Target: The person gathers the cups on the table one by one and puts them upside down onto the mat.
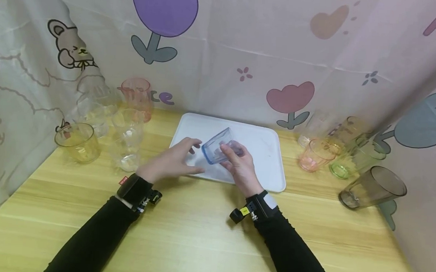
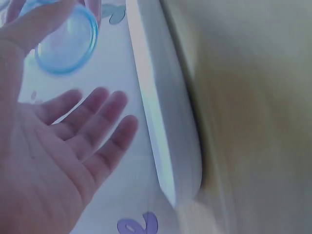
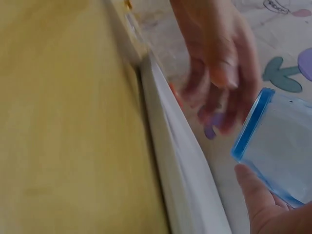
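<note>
right hand (image 1: 243, 167) fingers curl round the side wall of a blue cup (image 1: 217, 146), held tipped, rim toward the left hand (image 1: 174, 160), whose fingers are spread flat, holding nothing. cup hangs over the white tray (image 1: 268, 155) near its front edge; looks light, stiff, slick plastic, best gripped mid-wall.

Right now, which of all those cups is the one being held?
The blue cup, tilted over the white tray in the right hand. Every other cup stands untouched on the wooden table, grouped left and right.
</note>
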